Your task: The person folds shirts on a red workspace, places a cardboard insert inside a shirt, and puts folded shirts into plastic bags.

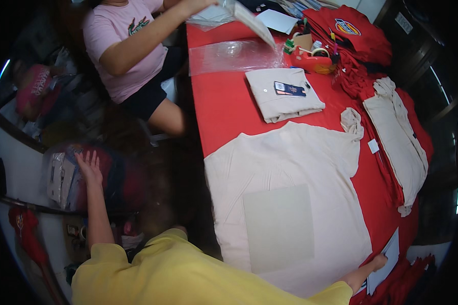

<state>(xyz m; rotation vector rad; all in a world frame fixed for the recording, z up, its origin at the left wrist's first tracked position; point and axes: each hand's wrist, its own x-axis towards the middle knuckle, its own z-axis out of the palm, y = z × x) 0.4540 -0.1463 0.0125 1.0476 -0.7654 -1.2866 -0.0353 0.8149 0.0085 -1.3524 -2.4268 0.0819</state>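
My left hand (90,168) is out to the left, away from the table, with its fingers spread and nothing in them. Low on the right, my right hand (377,262) is closed on the edge of some white sheets (384,269) at the table's side. A cream T-shirt (285,157) lies spread out in front of me, its hem toward my body. On its middle rests a flat grey-green rectangular board (279,229). Beyond the collar sits a folded cream shirt (285,104) with a dark hang tag (290,89).
Across the table, a person in a pink shirt (127,46) handles clear plastic bags (254,23). A red tape dispenser (313,62) stands near a red garment pile (348,30). More cream garments (397,137) lie right. Bagged folded clothes (66,178) are near my left hand.
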